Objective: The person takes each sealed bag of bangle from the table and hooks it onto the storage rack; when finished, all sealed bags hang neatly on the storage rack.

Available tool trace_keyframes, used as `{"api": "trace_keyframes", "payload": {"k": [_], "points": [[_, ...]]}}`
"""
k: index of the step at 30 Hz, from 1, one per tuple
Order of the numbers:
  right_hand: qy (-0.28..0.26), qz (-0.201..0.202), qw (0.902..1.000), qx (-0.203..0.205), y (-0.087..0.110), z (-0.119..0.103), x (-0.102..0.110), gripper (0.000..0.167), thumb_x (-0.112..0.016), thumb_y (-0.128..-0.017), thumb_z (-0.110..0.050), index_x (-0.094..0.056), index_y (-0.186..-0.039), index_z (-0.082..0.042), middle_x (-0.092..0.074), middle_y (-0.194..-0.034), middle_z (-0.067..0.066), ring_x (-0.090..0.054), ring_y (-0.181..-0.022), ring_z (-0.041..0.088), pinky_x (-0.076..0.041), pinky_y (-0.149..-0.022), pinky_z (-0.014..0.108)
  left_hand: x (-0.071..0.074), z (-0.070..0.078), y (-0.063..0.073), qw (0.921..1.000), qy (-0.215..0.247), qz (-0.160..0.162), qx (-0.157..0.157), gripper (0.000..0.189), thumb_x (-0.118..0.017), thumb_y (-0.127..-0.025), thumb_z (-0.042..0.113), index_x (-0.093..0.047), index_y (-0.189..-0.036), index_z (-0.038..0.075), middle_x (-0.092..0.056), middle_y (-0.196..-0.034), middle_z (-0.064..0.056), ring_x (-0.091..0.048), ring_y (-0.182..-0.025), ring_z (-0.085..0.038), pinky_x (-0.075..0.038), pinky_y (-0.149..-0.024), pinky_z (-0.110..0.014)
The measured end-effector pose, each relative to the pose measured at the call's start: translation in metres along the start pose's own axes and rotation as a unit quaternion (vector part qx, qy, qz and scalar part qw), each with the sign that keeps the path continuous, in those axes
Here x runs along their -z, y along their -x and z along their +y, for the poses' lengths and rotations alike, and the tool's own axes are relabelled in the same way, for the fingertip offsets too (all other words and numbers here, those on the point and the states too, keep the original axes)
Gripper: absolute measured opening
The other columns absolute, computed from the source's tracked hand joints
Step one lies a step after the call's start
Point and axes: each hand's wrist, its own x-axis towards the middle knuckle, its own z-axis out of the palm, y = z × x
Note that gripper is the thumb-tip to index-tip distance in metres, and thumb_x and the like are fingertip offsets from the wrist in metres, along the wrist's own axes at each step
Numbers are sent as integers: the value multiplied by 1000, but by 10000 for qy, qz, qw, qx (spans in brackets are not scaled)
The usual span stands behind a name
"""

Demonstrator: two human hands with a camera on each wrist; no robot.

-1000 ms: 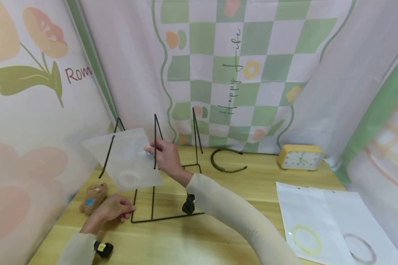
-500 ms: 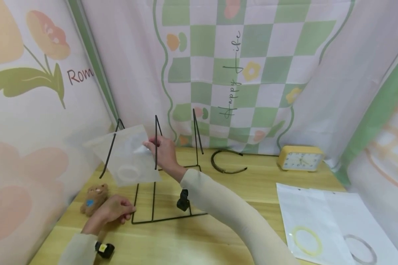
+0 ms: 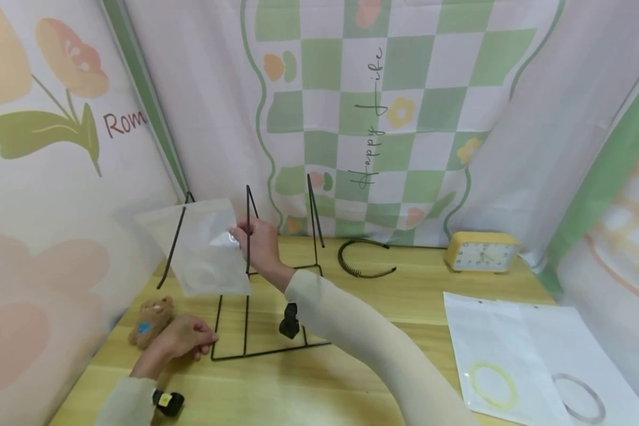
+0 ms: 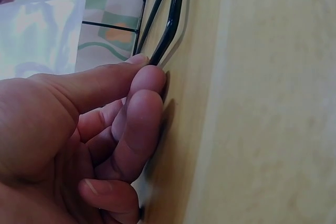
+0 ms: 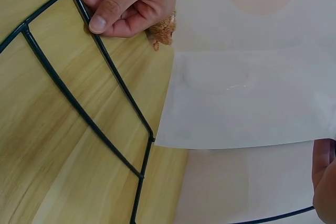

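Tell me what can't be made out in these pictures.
Head view: near right corner of the wire rack, hidden by the right sleeve.
Head view: whatever the milky bag holds, blurred by its plastic.
Right wrist view: much of the teddy bear, behind the left hand.
Right wrist view: most of the right hand, cut off by the right edge.

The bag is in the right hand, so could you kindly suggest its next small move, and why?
I'd probably slide the bag slightly up the left hook: it seems to pass through the bag's top edge, short of its bend, while the right hand holds the bag and the left hand pinches the rack.
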Motion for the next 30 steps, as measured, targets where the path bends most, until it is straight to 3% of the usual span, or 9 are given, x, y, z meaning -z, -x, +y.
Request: {"api": "trace_keyframes", "payload": {"k": [4,11,14,23,30], "points": [[53,-1,10000,-66,-1,-2,-1,15,-72,-90,-22,-72,-86,-8,-67,-72,1,-61,-68,21,-43,-58,21,0,0,0,10000,41,-33,-7,13,-66,-93,11,-66,-82,3,-64,-67,-6,-59,-55,-15,-48,-52,-26],[183,30,9997,-179,-3,-4,-2,16,-71,-91,-23,-72,-88,-8,-66,-72,-2,-58,-64,12,-45,-60,20,0,-1,0,10000,44,-18,35,12,-65,-93,11,-66,-83,3,-64,-68,-6,-60,-55,-15,-49,-53,-27],[141,-11,9998,-163,-4,-3,-1,15,-71,-91,-23,-72,-90,-8,-66,-74,-2,-60,-67,14,-45,-61,20,-1,-1,0,10000,17,-2,31,13,-66,-93,12,-66,-83,4,-64,-68,-6,-60,-55,-15,-48,-53,-28],[-8,-492,9987,148,2,9,9,16,-67,-94,-22,-70,-98,-7,-70,-88,3,-60,-79,12,-48,-73,24,0,1,1,10000,-44,1,20,14,-66,-93,13,-65,-82,4,-64,-68,-6,-59,-55,-15,-48,-52,-27],[16,-979,9949,246,26,31,33,18,-67,-94,-23,-68,-108,-10,-70,-102,0,-65,-92,11,-52,-82,25,0,0,1,10000,-37,-52,-17,13,-66,-93,13,-66,-83,3,-64,-68,-5,-60,-56,-15,-50,-53,-28]]}}
